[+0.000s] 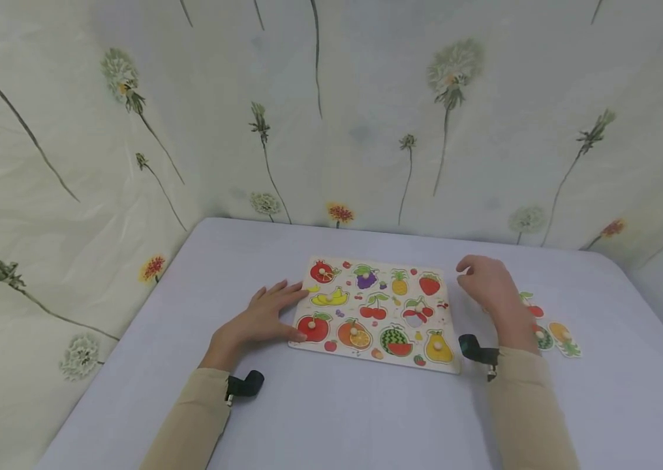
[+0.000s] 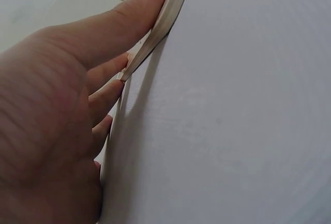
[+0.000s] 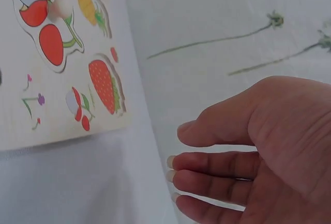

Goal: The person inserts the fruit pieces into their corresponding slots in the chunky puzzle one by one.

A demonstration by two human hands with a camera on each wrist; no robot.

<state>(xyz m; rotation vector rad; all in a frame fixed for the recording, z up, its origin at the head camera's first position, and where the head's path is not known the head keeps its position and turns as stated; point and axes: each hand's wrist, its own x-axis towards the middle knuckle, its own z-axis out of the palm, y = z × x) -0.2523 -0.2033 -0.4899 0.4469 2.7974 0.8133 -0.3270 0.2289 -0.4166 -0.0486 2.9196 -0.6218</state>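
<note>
A wooden fruit puzzle board lies on the table, with printed fruit shapes and small knobs on several of them. My left hand rests along its left edge, fingertips at the rim and thumb over the near corner by the apple. In the left wrist view the thumb presses the board's edge, the fingers extended beside it. Just right of the board, my right hand is held above the table. Its fingers are loosely bent, with nothing between them. The strawberry shape is the nearest corner picture.
Loose fruit pieces lie right of the board, partly hidden behind the right forearm: a red fruit piece, a watermelon piece and a yellow-orange piece with green leaves. A flower-patterned cloth hangs behind the white table.
</note>
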